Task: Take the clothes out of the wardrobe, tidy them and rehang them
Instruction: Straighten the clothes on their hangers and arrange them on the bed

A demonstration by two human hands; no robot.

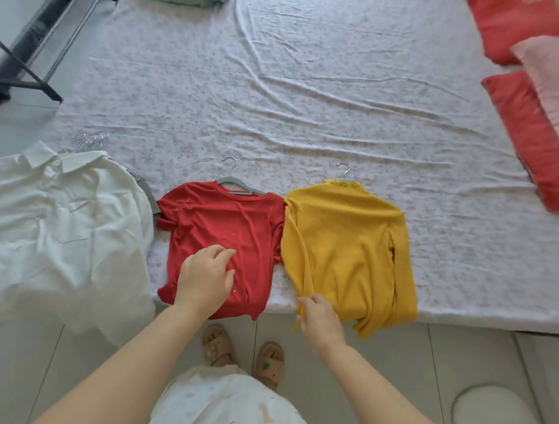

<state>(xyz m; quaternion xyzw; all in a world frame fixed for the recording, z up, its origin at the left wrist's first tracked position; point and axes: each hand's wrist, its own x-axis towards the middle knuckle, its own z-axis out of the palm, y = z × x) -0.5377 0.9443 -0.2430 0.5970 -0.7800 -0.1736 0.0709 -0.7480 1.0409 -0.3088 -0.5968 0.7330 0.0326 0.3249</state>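
Note:
A red top (223, 230) lies flat on the bed on a grey hanger (239, 187). My left hand (205, 278) rests on its lower part with fingers spread and relaxed. To its right lies a yellow ribbed sweater (348, 245) on a hanger whose metal hook (343, 169) sticks out at the collar. My right hand (320, 317) pinches the sweater's lower left hem at the bed's front edge. A white shirt (66, 230) lies at the left, partly hanging off the bed.
The bed sheet (302, 100) is wrinkled and floral. Spare hangers (90, 140) lie above the white shirt. Red and pink pillows (526, 121) sit at the right. A black rack frame (33, 72) stands at the top left. Green cloth (190, 2) peeks in at the top.

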